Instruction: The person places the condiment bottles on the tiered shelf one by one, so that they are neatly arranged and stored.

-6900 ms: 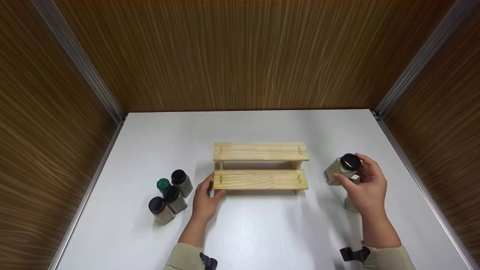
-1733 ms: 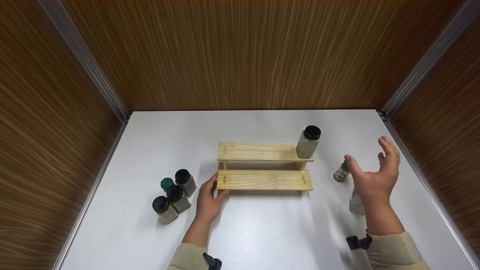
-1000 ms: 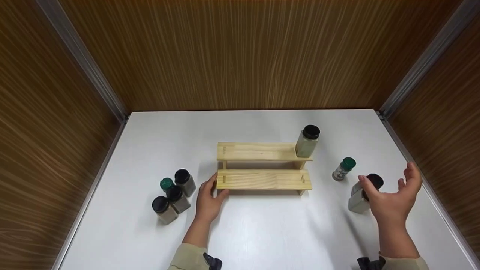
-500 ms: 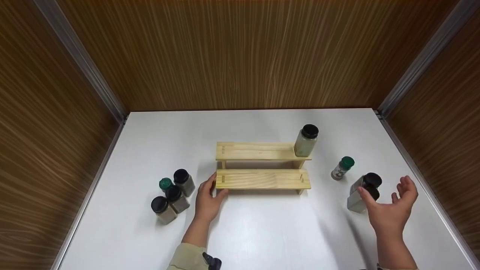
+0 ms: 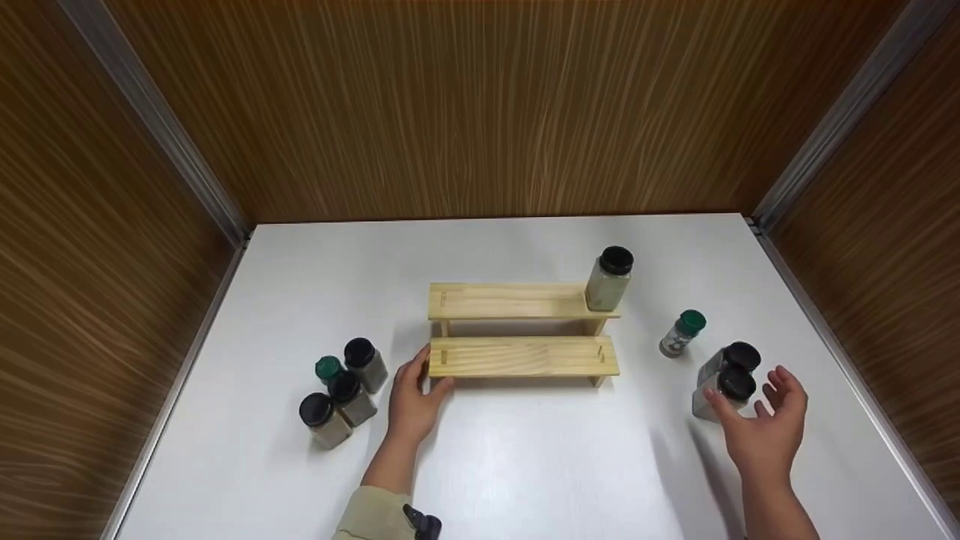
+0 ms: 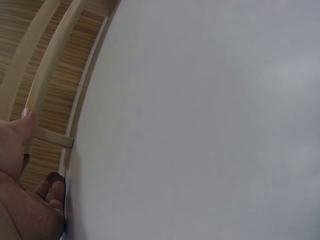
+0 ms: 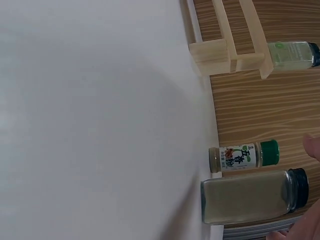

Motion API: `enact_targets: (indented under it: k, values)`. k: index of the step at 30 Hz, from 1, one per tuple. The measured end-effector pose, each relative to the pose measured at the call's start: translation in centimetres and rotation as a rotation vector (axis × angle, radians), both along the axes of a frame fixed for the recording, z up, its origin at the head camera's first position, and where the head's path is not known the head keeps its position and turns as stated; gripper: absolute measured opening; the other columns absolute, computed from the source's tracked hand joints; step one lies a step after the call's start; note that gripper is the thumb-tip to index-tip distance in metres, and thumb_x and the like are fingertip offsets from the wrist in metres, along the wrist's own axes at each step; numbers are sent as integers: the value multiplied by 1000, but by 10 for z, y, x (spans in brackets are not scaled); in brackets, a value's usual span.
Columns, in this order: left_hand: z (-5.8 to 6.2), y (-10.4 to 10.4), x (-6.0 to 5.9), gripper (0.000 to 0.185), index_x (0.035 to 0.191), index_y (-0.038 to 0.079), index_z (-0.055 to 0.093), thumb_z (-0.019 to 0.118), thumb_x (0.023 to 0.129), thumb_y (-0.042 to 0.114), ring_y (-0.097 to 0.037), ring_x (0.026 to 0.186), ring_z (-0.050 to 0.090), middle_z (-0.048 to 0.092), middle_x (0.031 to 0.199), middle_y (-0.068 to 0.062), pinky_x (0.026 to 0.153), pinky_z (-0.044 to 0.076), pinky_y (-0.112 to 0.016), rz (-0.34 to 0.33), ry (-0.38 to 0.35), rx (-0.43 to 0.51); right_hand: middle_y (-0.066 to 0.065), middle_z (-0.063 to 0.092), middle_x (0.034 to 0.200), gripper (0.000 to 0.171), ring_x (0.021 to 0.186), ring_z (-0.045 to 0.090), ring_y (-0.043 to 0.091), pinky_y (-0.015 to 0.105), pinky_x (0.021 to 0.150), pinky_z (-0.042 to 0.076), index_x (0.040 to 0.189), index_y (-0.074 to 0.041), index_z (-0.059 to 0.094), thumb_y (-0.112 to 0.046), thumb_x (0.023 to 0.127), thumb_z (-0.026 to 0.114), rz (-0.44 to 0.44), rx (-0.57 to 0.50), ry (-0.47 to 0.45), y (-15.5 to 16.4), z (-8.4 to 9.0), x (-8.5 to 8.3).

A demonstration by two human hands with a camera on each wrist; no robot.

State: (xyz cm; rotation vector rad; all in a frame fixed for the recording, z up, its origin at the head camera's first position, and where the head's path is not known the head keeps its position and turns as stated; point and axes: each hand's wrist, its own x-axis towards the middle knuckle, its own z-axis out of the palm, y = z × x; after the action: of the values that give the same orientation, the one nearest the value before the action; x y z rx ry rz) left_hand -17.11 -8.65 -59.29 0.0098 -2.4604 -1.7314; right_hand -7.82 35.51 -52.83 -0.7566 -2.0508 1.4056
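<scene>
The right hand is spread, fingers relaxed and apart, gripping nothing. Just beyond its fingertips stands a square black-lidded spice jar, upright on the white table; whether the thumb touches the glass cannot be told. A second black-lidded jar stands directly behind the first, touching or almost touching it. The right wrist view shows the near jar filled with pale powder. Farther out from the fingers and toward the middle stands a slim green-capped shaker with a printed label, upright and apart from the pair.

The left hand rests on the table with its fingers straight against the left end of a two-step wooden spice rack, the thumb lying along the lower step's front corner. The hold looks like bracing, so the rack does not slide. The left wrist view shows the thumb laid on the pale wood.

On the rack's upper step, at the end nearest the right hand, one black-lidded jar stands upright. The lower step is bare.

Outward from the left hand's knuckles, away from the rack, a cluster of four containers stands close together: three black-lidded jars and one green-capped shaker. Brown wood-grain walls enclose the table on three sides.
</scene>
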Motion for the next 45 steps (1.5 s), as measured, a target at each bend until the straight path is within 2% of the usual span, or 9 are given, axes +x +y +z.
enact_targets:
  k: [10,17,23,31,37,45]
  values:
    - [1,0,1,69,153,1,53,84,92,10,-43,134,55,56,137,-26,117,45,-48,5,0,-22,21,36,161,97,152,35,39,46,127,31,163,-2,26,3,86,84,17,-38,-60,-2,-9,-2]
    - [2,0,2,69,153,0,53,84,92,10,-44,134,55,56,136,-26,117,45,-49,2,6,-9,22,38,156,94,147,38,40,50,125,34,161,0,28,9,85,82,20,-26,-42,-5,-12,-2]
    - [1,1,2,69,153,1,53,84,92,8,-44,134,54,56,137,-27,118,44,-49,4,3,5,25,38,158,92,147,38,40,52,125,32,160,-1,27,9,85,81,26,-16,-35,-8,-18,-4]
    - [2,0,1,67,154,2,52,82,94,10,-41,134,54,55,139,-24,117,45,-48,7,-20,-8,26,40,156,86,143,44,49,64,118,38,159,-1,33,9,87,78,25,5,-9,-8,-26,-5]
    - [2,1,1,68,154,2,53,82,94,10,-42,134,55,55,139,-25,116,46,-48,11,-20,-15,23,43,151,80,135,53,52,61,112,45,158,-2,37,9,89,76,9,-15,-12,-10,-26,-3]
    - [2,1,1,67,154,3,53,82,94,9,-42,136,53,54,140,-25,118,44,-48,10,-40,12,18,47,145,78,133,56,47,53,111,50,157,-2,40,9,88,76,-20,-12,-2,-15,-28,1]
